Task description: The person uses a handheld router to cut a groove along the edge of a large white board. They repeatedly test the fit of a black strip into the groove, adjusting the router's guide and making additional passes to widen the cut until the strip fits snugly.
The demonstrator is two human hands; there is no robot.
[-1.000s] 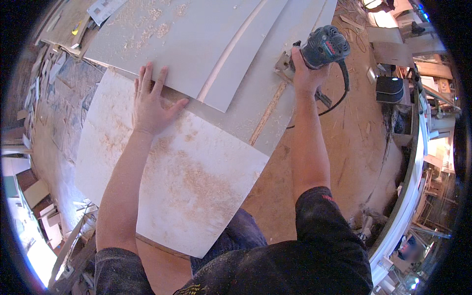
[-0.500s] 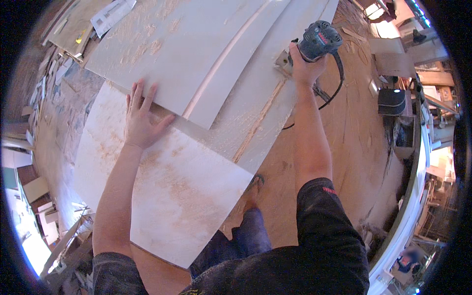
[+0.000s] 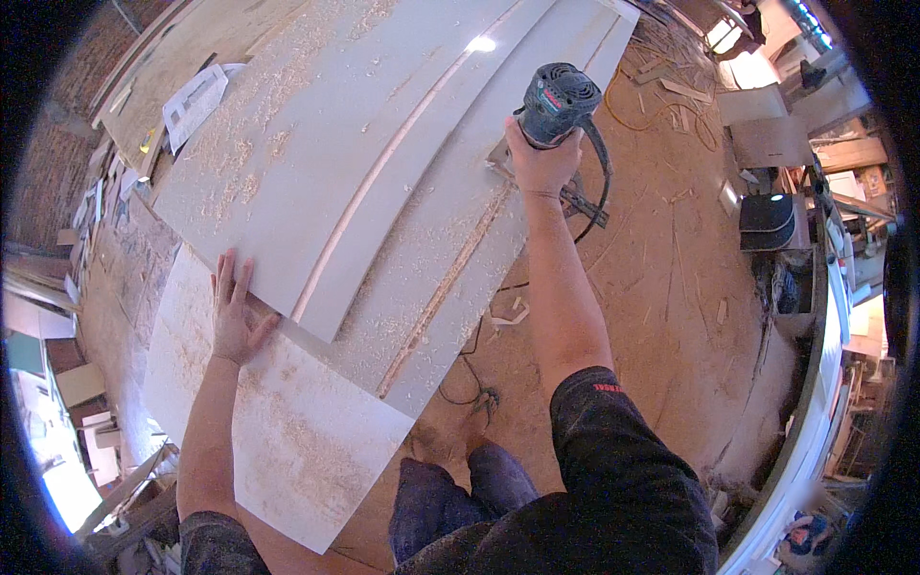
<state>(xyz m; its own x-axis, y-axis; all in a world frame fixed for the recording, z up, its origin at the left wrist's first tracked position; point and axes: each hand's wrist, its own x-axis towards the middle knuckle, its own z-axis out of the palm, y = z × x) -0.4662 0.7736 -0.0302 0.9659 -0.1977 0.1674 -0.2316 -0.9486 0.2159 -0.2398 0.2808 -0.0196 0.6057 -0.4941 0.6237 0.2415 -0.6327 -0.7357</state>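
Note:
My right hand (image 3: 546,163) grips a dark blue handheld router (image 3: 561,101), its fingers wrapped round the body. The router stands on a long pale grey panel (image 3: 422,287), at the far end of a dust-filled groove (image 3: 450,278). A second grey panel (image 3: 278,182) overlaps this one on the left and carries a clean curved-looking groove (image 3: 374,182). My left hand (image 3: 235,316) lies with spread fingers across the near edge of that upper panel. Beneath my left wrist is a white board (image 3: 278,412) dusted with shavings. The router's bit is hidden.
A black cord hangs from the router and runs down to the brown floor (image 3: 661,335), near my feet. Wood scraps and a yellow cable lie at the far right. Cut sheets (image 3: 196,105) sit at the far left. A black case (image 3: 767,220) stands on the right.
Panels, router and both hands appear shifted left in the picture, the near panel edges lower. The router stands farther along the lower panel, with a longer groove behind it. My grip is unchanged.

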